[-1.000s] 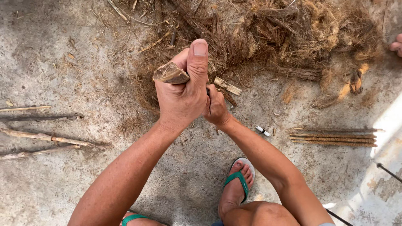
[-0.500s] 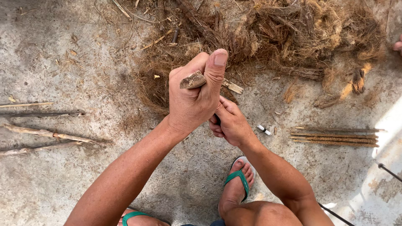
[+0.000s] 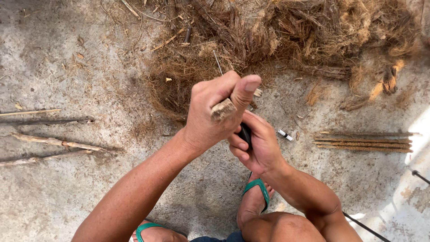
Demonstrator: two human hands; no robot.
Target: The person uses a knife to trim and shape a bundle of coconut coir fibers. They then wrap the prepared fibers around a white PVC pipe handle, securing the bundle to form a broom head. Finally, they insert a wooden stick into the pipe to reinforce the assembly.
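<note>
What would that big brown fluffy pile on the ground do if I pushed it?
The fibre pile looks loose and stringy, so it would probably squash and spread, not roll. It seems light for its size; bits might cling or blow off. The sticks on the concrete floor look stiffer.

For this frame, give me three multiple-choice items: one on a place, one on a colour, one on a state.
1. Where does the bundle of thin straight brown sticks lie?
A. right of the hands
B. left of the hands
C. under the foot

2. What colour are the rubber sandal straps?
A. red
B. green
C. white

3. How does the left hand stand?
A. flat on the ground
B. open and empty
C. closed round a short pale wooden piece

Answers: 1 A, the bundle lies on the concrete ground at the right edge. 2 B, both straps show green. 3 C, the fingers wrap the piece, thumb raised; the right hand below grips a dark handle.
</note>
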